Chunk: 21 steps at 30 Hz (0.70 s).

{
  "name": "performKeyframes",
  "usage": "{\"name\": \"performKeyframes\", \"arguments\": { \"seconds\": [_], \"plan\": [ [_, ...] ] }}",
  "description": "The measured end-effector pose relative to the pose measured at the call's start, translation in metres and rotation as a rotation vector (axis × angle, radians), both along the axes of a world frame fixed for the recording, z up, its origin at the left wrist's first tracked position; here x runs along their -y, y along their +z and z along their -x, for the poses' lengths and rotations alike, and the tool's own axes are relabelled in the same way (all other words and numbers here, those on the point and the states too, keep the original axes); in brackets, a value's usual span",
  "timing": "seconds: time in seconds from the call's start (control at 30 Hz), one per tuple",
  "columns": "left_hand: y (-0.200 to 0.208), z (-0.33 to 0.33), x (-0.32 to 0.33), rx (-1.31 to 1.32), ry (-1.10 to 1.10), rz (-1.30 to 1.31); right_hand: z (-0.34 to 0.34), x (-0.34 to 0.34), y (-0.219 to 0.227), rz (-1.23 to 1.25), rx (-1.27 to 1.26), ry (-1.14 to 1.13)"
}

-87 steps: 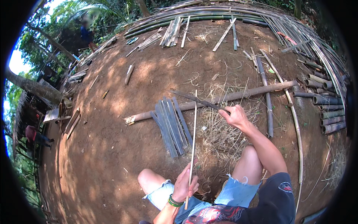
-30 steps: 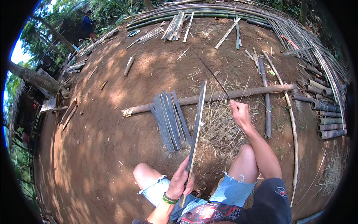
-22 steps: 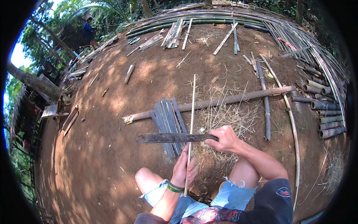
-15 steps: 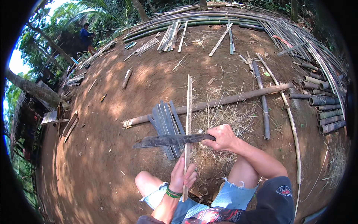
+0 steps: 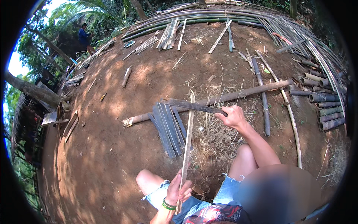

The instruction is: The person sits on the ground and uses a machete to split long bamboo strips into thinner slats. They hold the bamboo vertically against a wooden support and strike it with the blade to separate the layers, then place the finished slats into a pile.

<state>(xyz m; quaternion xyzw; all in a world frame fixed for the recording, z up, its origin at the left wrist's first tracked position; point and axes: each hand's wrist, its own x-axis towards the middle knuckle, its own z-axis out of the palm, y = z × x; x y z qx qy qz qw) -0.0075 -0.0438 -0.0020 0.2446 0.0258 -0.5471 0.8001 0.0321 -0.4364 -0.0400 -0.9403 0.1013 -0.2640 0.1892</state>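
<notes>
In my left hand [image 5: 179,191], closed near its lower end, is a long pale bamboo strip [image 5: 187,143] that points away from me between my knees. My right hand [image 5: 234,117] grips the handle of a dark-bladed machete [image 5: 186,104]. The blade lies across the strip close to its far end, where a thin pale curl rises. Left of the strip, a bundle of dark bamboo slats [image 5: 164,127] leans over a bamboo pole [image 5: 242,96] lying on the ground. Pale fibrous shavings [image 5: 220,138] are heaped below my right hand.
Cut bamboo tubes [image 5: 330,112] are stacked at the right. Long bamboo poles [image 5: 194,18] stretch across the back, with split strips beside them. A thinner pole [image 5: 292,123] and a dark pole [image 5: 264,112] lie right of the shavings. Another person [image 5: 84,37] stands far left.
My right hand has pushed the machete away from me along the strip, toward its far end. My left hand has drawn slightly nearer, and a curl now shows at the strip's tip.
</notes>
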Motion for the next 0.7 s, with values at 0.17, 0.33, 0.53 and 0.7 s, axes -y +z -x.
{"name": "performKeyframes", "arguments": {
  "seconds": [0.17,0.33,0.53,0.7],
  "plan": [
    [0.002,0.024,-0.031,0.101,-0.15,0.041,0.005,0.05,0.0,-0.338,0.048,-0.37],
    [-0.016,-0.016,0.003,-0.054,0.001,0.087,0.01,-0.034,0.025,-0.359,0.021,0.045],
    [-0.027,-0.048,0.033,-0.186,0.021,0.292,0.02,-0.092,0.034,-0.101,-0.048,0.438],
    [-0.007,-0.047,0.039,-0.058,0.018,0.108,0.02,-0.094,0.029,0.005,-0.009,0.434]
  ]
}}
